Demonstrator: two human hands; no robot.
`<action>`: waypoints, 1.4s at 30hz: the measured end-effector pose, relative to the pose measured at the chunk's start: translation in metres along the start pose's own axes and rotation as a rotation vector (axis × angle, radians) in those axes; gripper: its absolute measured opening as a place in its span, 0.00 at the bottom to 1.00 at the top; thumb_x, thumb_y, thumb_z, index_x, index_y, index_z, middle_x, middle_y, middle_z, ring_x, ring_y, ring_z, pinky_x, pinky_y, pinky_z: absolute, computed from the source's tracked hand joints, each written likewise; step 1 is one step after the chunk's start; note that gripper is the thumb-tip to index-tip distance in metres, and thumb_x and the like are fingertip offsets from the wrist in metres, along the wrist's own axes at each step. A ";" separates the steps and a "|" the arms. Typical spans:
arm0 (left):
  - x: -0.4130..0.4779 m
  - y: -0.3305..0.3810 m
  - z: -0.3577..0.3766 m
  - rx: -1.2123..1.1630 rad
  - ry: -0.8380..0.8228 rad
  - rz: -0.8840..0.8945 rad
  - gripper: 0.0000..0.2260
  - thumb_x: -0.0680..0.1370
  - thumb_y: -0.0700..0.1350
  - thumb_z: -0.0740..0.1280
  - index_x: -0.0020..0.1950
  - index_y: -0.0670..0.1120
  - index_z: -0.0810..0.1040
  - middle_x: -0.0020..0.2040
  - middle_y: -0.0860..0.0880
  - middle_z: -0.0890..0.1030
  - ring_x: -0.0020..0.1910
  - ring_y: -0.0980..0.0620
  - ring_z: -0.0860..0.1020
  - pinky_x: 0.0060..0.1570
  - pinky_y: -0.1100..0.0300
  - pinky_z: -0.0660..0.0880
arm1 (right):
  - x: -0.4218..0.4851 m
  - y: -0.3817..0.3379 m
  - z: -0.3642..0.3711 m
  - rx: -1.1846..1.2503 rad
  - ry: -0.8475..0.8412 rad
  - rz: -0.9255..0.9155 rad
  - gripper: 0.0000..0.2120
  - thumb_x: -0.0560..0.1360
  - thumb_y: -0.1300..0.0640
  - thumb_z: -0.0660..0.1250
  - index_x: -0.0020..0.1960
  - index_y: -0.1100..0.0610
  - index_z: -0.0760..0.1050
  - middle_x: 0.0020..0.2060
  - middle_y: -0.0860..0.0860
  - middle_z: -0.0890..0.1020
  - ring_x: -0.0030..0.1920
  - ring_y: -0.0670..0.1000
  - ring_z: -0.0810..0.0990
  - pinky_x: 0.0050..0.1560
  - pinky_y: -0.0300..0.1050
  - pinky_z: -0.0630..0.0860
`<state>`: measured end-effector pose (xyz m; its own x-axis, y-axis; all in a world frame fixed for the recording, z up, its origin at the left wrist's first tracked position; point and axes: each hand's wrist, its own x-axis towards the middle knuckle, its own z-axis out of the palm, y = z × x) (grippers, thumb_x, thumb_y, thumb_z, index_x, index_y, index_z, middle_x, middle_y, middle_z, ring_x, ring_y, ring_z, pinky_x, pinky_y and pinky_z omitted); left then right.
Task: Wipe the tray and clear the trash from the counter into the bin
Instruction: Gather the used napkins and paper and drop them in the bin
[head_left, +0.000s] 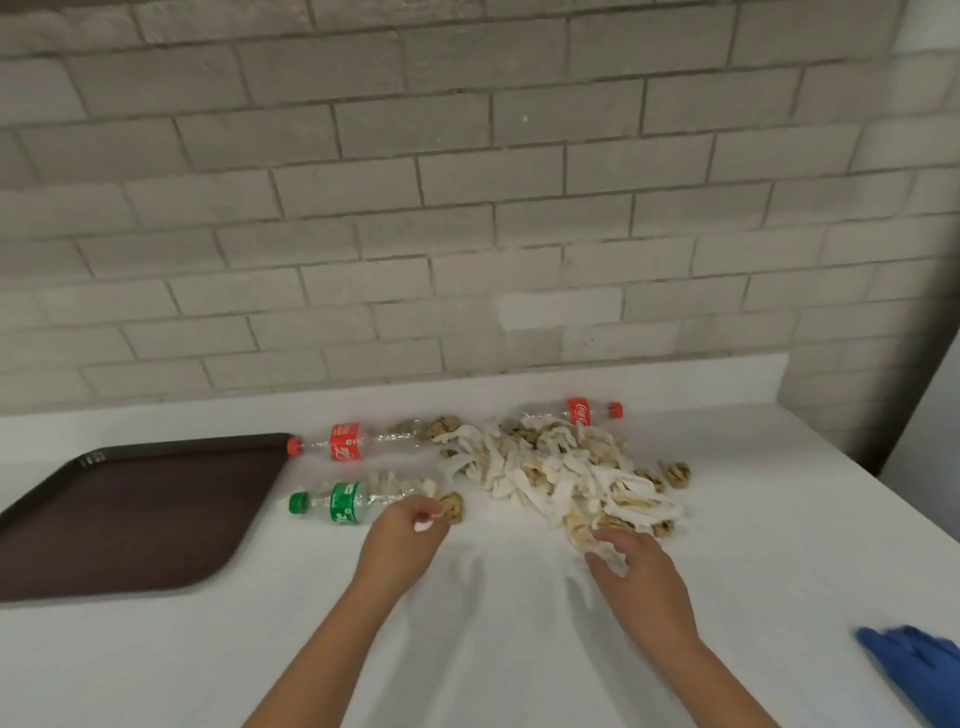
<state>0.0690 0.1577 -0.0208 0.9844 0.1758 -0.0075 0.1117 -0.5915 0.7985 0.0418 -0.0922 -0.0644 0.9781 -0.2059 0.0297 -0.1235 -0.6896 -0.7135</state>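
Two hands busy mid-counter (519, 649): left hand (408, 527) pinches scrap (453, 506) beside green bottle (340, 501); right hand (641, 569) curls into pile (550, 467). Best bunch scraps together before lifting.

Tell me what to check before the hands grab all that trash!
1. Bin in sight: not ok, none shows in this view.
2. Right hand on the paper pile: ok, it touches the near edge.
3. Left hand gripping the brown scrap: cannot tell, too blurred.
4. Caps on: ok, on the green bottle, the left red bottle and the right red bottle.
5. Tray wiped: cannot tell.
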 end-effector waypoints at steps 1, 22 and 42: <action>0.022 -0.009 -0.006 0.091 0.035 0.000 0.06 0.74 0.48 0.70 0.49 0.51 0.79 0.52 0.49 0.80 0.52 0.50 0.78 0.49 0.61 0.71 | 0.006 -0.003 0.010 -0.062 -0.013 -0.018 0.15 0.76 0.46 0.65 0.62 0.44 0.74 0.62 0.47 0.73 0.58 0.48 0.75 0.50 0.39 0.70; 0.196 -0.044 0.011 0.743 -0.288 -0.082 0.15 0.76 0.37 0.59 0.61 0.42 0.75 0.61 0.44 0.76 0.59 0.47 0.75 0.57 0.60 0.72 | 0.106 -0.099 0.144 -0.411 -0.310 -0.503 0.13 0.76 0.57 0.59 0.59 0.59 0.71 0.52 0.55 0.77 0.49 0.54 0.75 0.43 0.42 0.70; 0.216 -0.091 -0.076 0.878 -0.368 -0.366 0.34 0.67 0.64 0.70 0.66 0.45 0.71 0.66 0.42 0.68 0.63 0.45 0.70 0.61 0.57 0.68 | 0.277 -0.184 0.201 -0.858 -0.437 -0.516 0.20 0.77 0.56 0.64 0.67 0.61 0.70 0.65 0.59 0.69 0.61 0.56 0.73 0.61 0.46 0.71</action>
<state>0.2615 0.3094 -0.0489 0.8338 0.2967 -0.4655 0.3290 -0.9442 -0.0124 0.3691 0.1172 -0.0654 0.8997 0.3947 -0.1865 0.4091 -0.9114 0.0446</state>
